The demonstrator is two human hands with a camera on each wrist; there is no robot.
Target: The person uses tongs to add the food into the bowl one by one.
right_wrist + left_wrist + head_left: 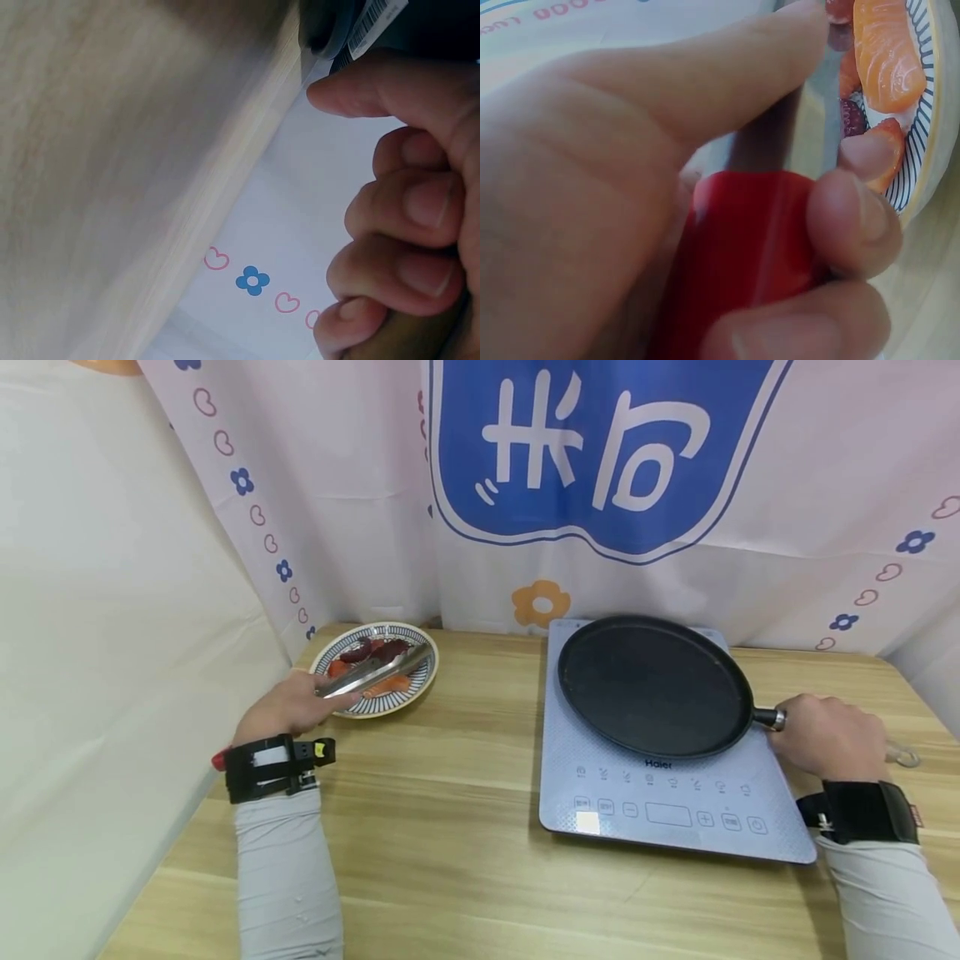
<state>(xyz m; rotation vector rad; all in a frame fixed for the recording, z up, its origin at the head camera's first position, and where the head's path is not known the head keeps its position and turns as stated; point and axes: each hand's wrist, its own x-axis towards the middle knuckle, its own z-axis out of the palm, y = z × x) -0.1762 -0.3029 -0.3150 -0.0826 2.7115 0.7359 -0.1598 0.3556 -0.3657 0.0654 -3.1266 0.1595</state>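
My left hand (281, 706) grips metal tongs (386, 670) by their red handle (742, 240), fingers curled round it in the left wrist view. The tongs' arms reach over a patterned plate (367, 713) at the back left. On that plate lie an orange salmon piece (889, 60), a strawberry (891, 154) and dark red pieces (388, 650). My right hand (832, 739) holds the handle of a black flat pan (652, 689), and the handle's looped end (906, 755) sticks out past it. The right wrist view shows its fingers curled round the handle.
Under the pan sits a pale induction cooker (637, 818) with touch controls along its front. A wooden table (465, 877) bears everything. Behind hangs a printed cloth (360, 543), with a white sheet (112, 652) along the left side.
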